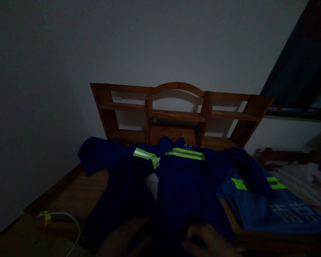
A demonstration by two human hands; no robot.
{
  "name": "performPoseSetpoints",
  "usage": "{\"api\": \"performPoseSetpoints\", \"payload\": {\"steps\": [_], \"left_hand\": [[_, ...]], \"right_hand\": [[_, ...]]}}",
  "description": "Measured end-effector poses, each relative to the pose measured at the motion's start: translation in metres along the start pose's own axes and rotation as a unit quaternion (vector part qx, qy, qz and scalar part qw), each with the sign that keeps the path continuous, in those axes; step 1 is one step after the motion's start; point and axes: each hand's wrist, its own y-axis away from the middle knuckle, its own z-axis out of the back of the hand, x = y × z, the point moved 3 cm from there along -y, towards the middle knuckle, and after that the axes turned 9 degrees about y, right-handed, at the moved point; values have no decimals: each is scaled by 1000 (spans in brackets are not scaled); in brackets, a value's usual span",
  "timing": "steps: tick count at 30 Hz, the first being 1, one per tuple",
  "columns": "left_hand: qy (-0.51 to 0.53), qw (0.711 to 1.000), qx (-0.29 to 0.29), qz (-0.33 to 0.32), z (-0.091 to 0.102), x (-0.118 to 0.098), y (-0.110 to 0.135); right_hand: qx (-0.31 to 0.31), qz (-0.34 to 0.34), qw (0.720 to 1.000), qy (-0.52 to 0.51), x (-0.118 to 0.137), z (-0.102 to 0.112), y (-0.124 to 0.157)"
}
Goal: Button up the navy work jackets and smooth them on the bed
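Note:
A dark blue work jacket (187, 185) with yellow-green and grey reflective bands lies spread out, its collar towards the wooden shelf unit. Its left side is folded open, and the sleeve reaches out to the left. Low in the picture, my left hand (125, 237) is over the jacket's lower left part, fingers stretched and thumb apart. My right hand (207, 241) is over the lower right part with bent fingers and a small gap to the thumb. Nothing shows in either hand. Darkness hides whether they touch the cloth.
A lighter blue garment (273, 207) with yellow-green bands and pale lettering lies on the right, partly under the jacket sleeve. The wooden shelf unit (176, 115) stands against the wall behind. A white cable (76, 223) with a yellow tag lies on the wooden surface (88, 192) at left.

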Motion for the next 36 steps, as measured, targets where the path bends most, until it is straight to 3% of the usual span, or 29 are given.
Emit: {"api": "performPoseSetpoints", "payload": {"steps": [2, 4, 7, 10, 14, 19, 23, 27, 32, 36], "left_hand": [[-45, 992, -90, -74, 29, -16, -54], [-135, 974, -134, -124, 46, -28, -115], [-217, 965, -78, -124, 43, -29, -192], [-191, 975, -70, -88, 29, -14, -234], [-97, 991, -83, -50, 29, 3, -264], [101, 985, -135, -25, 45, 3, -306], [256, 954, -151, -34, 25, 6, -318], [357, 926, -106, -65, -2, 21, -317], [377, 919, -57, -98, -14, 30, -321], [351, 926, -66, -125, -19, 29, -318]], "right_hand": [[-19, 46, 999, 12, -4, 16, -36], [-103, 68, 992, 39, -13, 26, -73], [-188, 49, 975, 111, -40, 18, -110], [-185, 45, 965, 179, -73, 3, -119], [-148, 58, 961, 227, -101, 3, -114], [-136, 63, 959, 243, -107, 12, -113], [-143, 53, 961, 230, -106, 11, -110], [-144, 34, 970, 194, -94, 24, -116], [-190, 75, 968, 147, -45, 50, -177], [-213, 72, 960, 167, -22, 33, -246]]}}
